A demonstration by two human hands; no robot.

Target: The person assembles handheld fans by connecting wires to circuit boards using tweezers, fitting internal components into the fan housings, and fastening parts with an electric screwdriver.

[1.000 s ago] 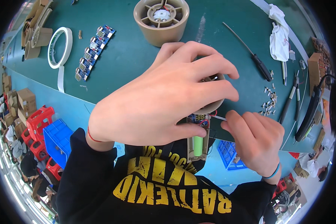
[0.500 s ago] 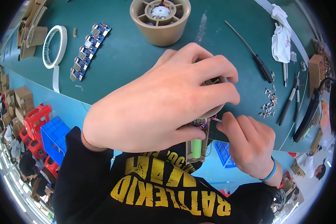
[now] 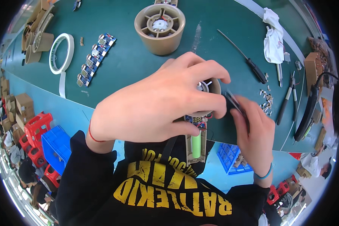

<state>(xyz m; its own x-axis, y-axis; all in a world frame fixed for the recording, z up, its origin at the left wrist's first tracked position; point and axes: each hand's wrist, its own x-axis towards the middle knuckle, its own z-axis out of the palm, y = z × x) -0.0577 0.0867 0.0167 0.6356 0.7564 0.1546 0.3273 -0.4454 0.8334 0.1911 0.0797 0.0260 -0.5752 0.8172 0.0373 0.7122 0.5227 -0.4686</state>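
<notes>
Beige plastic fills the left hand (image 3: 167,96) of a worker in a black printed top: the fingers arch over the round head of a fan-like housing (image 3: 216,90), while the thumb presses beside a small circuit board (image 3: 194,119) with a digit display. The housing sits at the near edge of the green bench (image 3: 120,71), its open handle (image 3: 203,147) pointing toward the worker's body and a green cylindrical cell (image 3: 196,146) lying exposed inside. To its right, the right hand (image 3: 255,126) is closed around a slim tool (image 3: 234,101), too blurred to identify, its near end just beside the round head; whether the two touch cannot be told.

Fine wires (image 3: 211,132) loop out at the board's side, and they look like the weak point: a snag by the tool could tear one from its joint. A metal tip straying across the bare board might short it against the cell. Should the left hand's hold slacken, the overhanging handle could tip off the bench. Farther right, a pile of tiny parts (image 3: 266,100) lies near the right hand, where a careless sweep could scatter it.
</notes>
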